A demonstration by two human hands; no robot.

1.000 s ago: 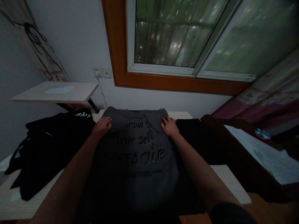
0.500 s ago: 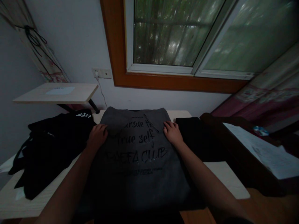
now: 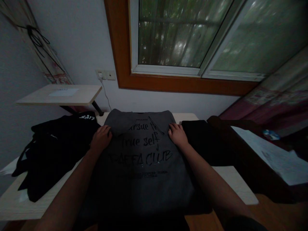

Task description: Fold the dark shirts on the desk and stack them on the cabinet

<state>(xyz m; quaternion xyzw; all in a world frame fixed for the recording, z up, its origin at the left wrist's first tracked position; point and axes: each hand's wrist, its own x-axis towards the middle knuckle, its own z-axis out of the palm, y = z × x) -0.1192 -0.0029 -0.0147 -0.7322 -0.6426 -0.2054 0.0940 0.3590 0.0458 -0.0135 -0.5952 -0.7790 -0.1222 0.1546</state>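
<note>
A dark grey T-shirt (image 3: pixel 144 192) with black lettering lies spread in front of me, its lower part deep in shadow. My left hand (image 3: pixel 102 137) is at its left edge, fingers curled onto the fabric. On the opposite edge, my right hand (image 3: pixel 178 134) has its fingers bent round the cloth at about the same height. Both hands look closed on the T-shirt, though the fingertips are partly hidden. Just past my left hand is a heap of black clothing (image 3: pixel 57 144). A folded black cloth (image 3: pixel 199 138) lies to the right of my right hand.
The pale wooden table (image 3: pixel 237 183) shows around the clothes. A small raised shelf (image 3: pixel 89 96) carrying a paper label (image 3: pixel 64 92) stands at the back left. Behind are a wall socket (image 3: pixel 106 74) and a window. Dark furniture with a pale sheet (image 3: pixel 267 154) is at the right.
The view has shifted very slightly. Both hands keep their places at the T-shirt's edges, and the T-shirt lies much as before.
</note>
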